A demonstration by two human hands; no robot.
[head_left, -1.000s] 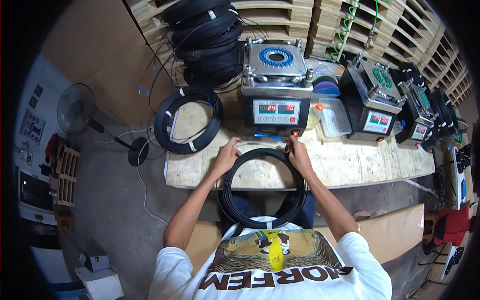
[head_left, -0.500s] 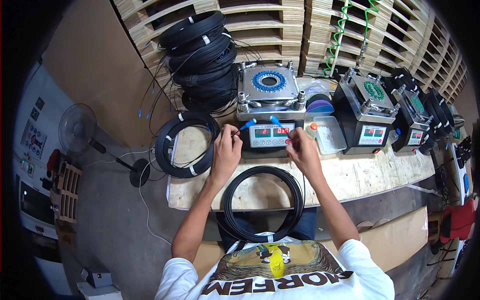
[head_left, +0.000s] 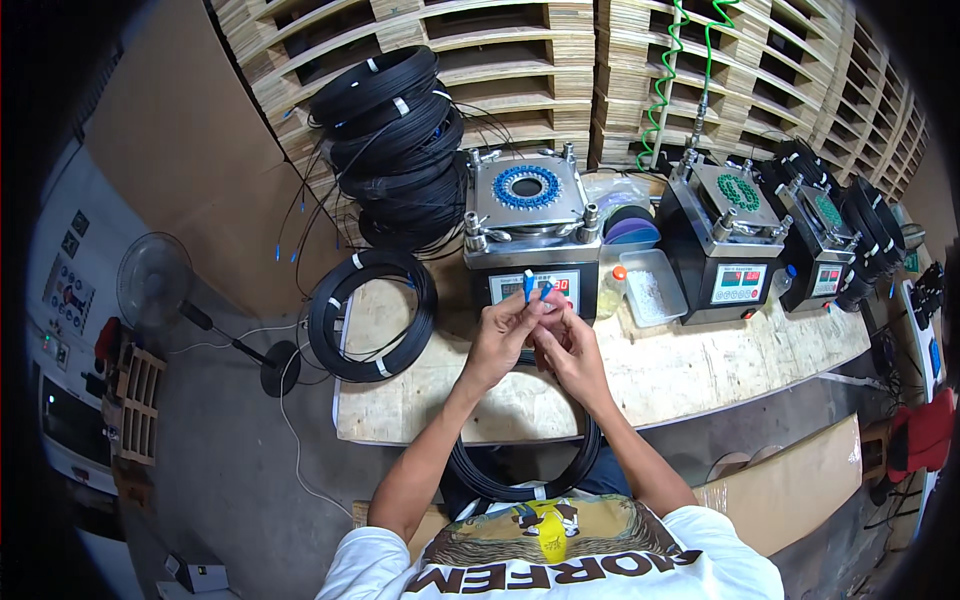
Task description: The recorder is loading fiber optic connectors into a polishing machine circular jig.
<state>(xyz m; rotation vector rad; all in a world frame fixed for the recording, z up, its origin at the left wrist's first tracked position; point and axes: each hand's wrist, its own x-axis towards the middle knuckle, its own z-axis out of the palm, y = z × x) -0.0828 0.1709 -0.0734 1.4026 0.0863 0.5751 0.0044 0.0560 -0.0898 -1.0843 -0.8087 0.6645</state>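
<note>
Both my hands are raised close together in front of the nearest polishing machine (head_left: 482, 285). Pinched in my left hand (head_left: 497, 350) is a blue fibre-optic connector (head_left: 529, 287) that points upward. Another blue connector (head_left: 546, 292) stands beside it, at the closed fingertips of my right hand (head_left: 572, 355). The fingers overlap, so the exact grip on each connector is partly hidden. Below my hands a black cable coil (head_left: 490, 481) leans over the table's front edge against my lap. The machine's top plate carries a ring of blue connectors (head_left: 526, 170).
Another black coil (head_left: 322, 335) lies left on the wooden table (head_left: 700, 365), before a tall coil stack (head_left: 375, 150). Right of the machine stand an orange-capped bottle (head_left: 611, 292), a clear tub (head_left: 655, 290) and more polishing machines (head_left: 735, 255). A fan (head_left: 160, 275) stands on the floor at left.
My hands have come together and lower, bringing the two blue connectors from apart to side by side, pointing up. The view has shifted slightly.
</note>
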